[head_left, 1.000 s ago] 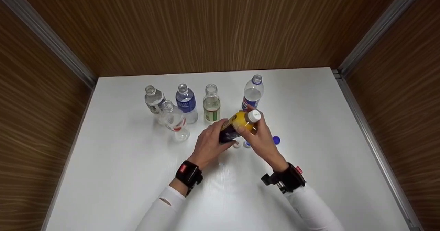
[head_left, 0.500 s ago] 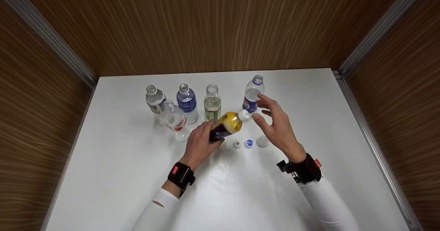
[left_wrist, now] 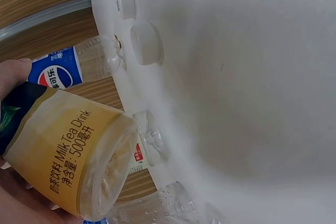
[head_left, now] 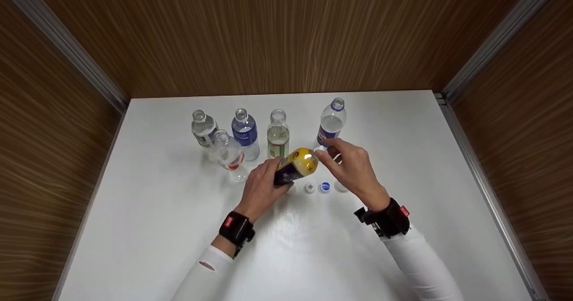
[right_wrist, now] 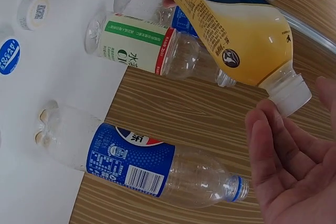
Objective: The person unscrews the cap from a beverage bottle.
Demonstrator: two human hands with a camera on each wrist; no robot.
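Observation:
My left hand (head_left: 262,187) grips the lower body of a milk tea bottle (head_left: 296,165), yellow above and dark blue below. The bottle is tilted, neck to the right; its base (left_wrist: 107,169) shows in the left wrist view. A white cap (right_wrist: 290,95) sits on its neck. At that cap, my right hand (head_left: 356,169) has thumb and curled fingers on either side, pinching it. In the right wrist view, fingertips (right_wrist: 269,109) lie right against the cap's edge. Behind the right hand, an uncapped Pepsi bottle (right_wrist: 142,158) with a blue label stands upright.
Uncapped bottles stand behind and left: a green-labelled one (head_left: 278,133), a blue-labelled one (head_left: 245,133), a clear one with red marks (head_left: 229,155) and another clear bottle (head_left: 205,128). Loose caps, one white (head_left: 310,187) and one blue and white (head_left: 325,187), lie on the white table (head_left: 179,211).
My right hand let go of the milk tea bottle's upper part, drew back to the right, then returned to its cap. My left hand shifted slightly left with the bottle.

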